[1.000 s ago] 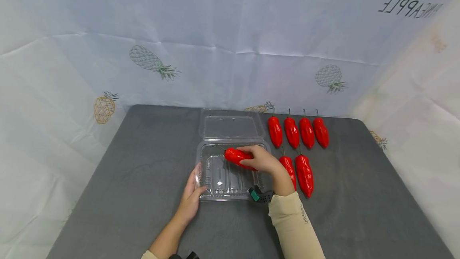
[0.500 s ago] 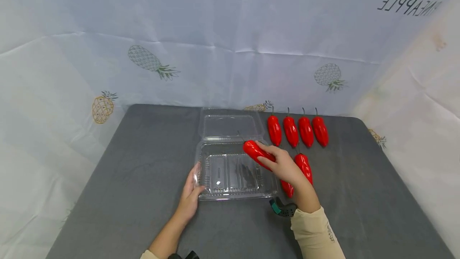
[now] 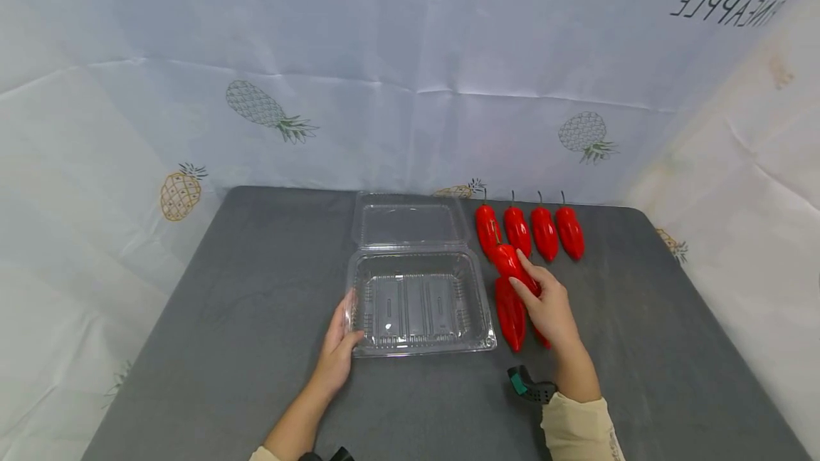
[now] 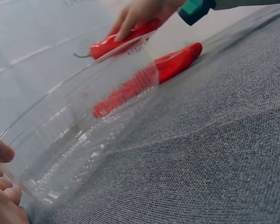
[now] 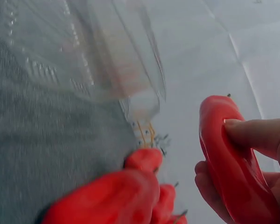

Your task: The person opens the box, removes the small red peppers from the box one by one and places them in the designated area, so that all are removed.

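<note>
A glossy red chili pepper is pinched between the thumb and fingers of my right hand. In the head view it hangs above two red peppers lying right of the box; one pepper shows nearly whole, the other is mostly hidden under the hand. My left hand grips the left wall of a clear plastic clamshell box, thumb over the rim. Its lid lies folded back behind the base. Nothing lies inside the base.
Several red peppers stand in a row at the table's back right, stems pointing away. The grey cloth-covered table meets a white pineapple-print sheet at its back edge.
My right hand has carried the pepper from above the box rightward, over the two peppers beside it. My left hand keeps holding the box, which stays in place.
</note>
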A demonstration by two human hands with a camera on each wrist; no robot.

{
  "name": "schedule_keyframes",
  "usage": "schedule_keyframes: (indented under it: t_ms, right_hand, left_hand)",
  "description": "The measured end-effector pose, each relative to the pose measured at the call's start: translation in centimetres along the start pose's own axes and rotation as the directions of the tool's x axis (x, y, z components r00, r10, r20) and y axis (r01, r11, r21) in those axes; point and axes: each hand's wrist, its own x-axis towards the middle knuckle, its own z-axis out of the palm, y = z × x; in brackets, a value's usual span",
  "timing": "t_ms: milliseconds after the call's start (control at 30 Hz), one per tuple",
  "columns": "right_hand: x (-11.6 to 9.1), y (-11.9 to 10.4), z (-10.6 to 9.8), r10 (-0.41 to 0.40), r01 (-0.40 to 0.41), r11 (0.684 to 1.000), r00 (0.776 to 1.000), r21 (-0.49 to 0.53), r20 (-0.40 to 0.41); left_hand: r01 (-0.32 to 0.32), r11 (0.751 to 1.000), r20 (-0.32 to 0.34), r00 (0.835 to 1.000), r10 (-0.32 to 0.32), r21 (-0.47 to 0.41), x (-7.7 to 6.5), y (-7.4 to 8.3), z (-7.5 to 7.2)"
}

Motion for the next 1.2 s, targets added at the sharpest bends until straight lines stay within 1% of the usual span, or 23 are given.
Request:
schedule_keyframes:
  t_ms: [133, 267, 367, 467, 600, 800, 900, 1033, 1200]
  right_hand:
    - [-0.4, 1.0, -0.6, 0.041, -0.041, 0.999, 0.999, -0.01, -0.027]
    - [-0.4, 2.1, -1.2, 0.118, -0.117, 0.993, 0.993, 0.029, -0.027]
    - [-0.2, 2.7, -1.6, 0.164, -0.163, 0.985, 0.986, 0.055, -0.018]
    - [0.0, 3.3, -2.0, 0.181, -0.179, 0.982, 0.983, 0.064, -0.028]
    - [-0.1, 4.3, -2.7, 0.215, -0.213, 0.976, 0.974, 0.045, -0.063]
    - [-0.4, 5.9, -3.2, 0.267, -0.269, 0.963, 0.959, -0.013, -0.099]
    - [-0.5, 6.7, -3.3, 0.305, -0.309, 0.951, 0.948, -0.03, -0.088]
    - [-0.6, 7.6, -3.2, 0.356, -0.358, 0.933, 0.933, -0.046, -0.048]
    - [-0.6, 8.4, -3.1, 0.362, -0.365, 0.929, 0.931, -0.068, -0.049]
  left_hand:
    - [-0.024, 1.0, 0.005, 1.0, 0.024, 0.002, 0.0, -0.1, 0.0]
    - [-0.058, 0.998, 0.006, 0.998, 0.058, -0.005, 0.0, -0.2, 0.0]
    - [-0.062, 0.998, 0.0, 0.998, 0.062, -0.008, 0.0, -0.3, 0.0]
    - [-0.067, 0.998, 0.0, 0.998, 0.067, -0.012, -0.1, -0.3, 0.0]
    - [-0.076, 0.997, 0.008, 0.997, 0.077, -0.017, 0.0, -0.3, 0.1]
    - [-0.088, 0.996, 0.007, 0.996, 0.088, -0.017, 0.0, -0.3, 0.1]
    - [-0.086, 0.996, 0.004, 0.996, 0.086, -0.013, 0.0, -0.3, 0.1]
    - [-0.072, 0.997, 0.006, 0.997, 0.072, -0.015, 0.0, -0.2, 0.0]
    - [-0.063, 0.998, 0.008, 0.998, 0.063, -0.011, 0.0, -0.1, 0.0]
